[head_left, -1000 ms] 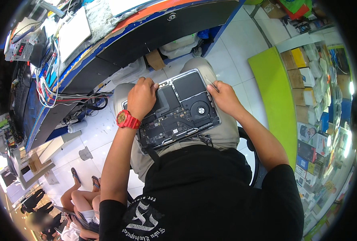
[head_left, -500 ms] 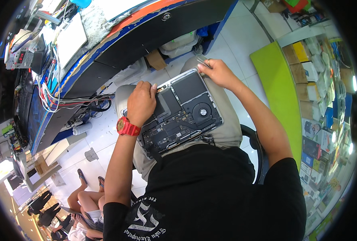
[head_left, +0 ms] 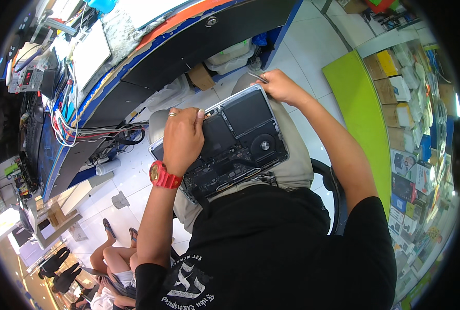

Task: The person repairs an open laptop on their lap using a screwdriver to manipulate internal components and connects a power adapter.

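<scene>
An opened-up laptop [head_left: 249, 114] rests across my lap, with its black battery cells, circuit board and round fan [head_left: 265, 146] exposed. My left hand [head_left: 182, 135], with a red watch at its wrist, lies over the left part of the laptop. Its fingers curl round the far edge and hide some of the inside. At the far right corner, my right hand [head_left: 281, 87] is closed round thin metal tweezers [head_left: 258, 77], which point to the left beyond the edge. That hand also touches the laptop's corner; the thumb side is partly hidden.
Ahead stands a workbench with dark drawers [head_left: 162, 70], cables [head_left: 64, 126] and a bench instrument [head_left: 27, 77]. On the right are a green panel [head_left: 356, 113] and a glass case of boxed goods [head_left: 403, 170]. A seated person [head_left: 117, 258] is at lower left.
The laptop's far right corner has risen and shifted slightly right with my right hand. The tweezers have turned a little in that hand. My left hand keeps its hold.
</scene>
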`<state>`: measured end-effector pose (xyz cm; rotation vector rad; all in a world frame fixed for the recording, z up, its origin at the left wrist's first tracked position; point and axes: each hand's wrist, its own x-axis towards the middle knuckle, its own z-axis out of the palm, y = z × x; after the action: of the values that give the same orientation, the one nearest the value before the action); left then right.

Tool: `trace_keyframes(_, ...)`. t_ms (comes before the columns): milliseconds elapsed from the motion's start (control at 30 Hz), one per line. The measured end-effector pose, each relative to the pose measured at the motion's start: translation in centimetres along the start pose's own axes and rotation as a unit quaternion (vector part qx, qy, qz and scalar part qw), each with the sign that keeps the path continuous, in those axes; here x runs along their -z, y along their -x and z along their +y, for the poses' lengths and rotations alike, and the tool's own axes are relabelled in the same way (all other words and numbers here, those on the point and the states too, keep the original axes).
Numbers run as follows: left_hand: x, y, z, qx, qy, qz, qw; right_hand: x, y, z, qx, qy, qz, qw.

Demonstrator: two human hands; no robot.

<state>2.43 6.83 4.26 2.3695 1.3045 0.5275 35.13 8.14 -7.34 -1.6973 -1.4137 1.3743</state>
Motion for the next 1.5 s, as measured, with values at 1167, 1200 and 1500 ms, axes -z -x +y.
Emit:
trace_keyframes(1167,9.7,9.7,10.1,-0.096,-0.086,-0.043,0.991,-1.7,2.1,-2.4,-0.067,0.172,0.107,0.977)
trace_keyframes(1200,10.2,10.0,10.4,-0.092,-0.094,-0.065,0.989,-1.6,2.1,-2.3,-0.068,0.173,0.104,0.977)
trace_keyframes(1500,11.4,10.8,11.4,-0.068,-0.063,-0.117,0.989,-1.6,1.9,-1.3,-0.052,0.152,0.113,0.980)
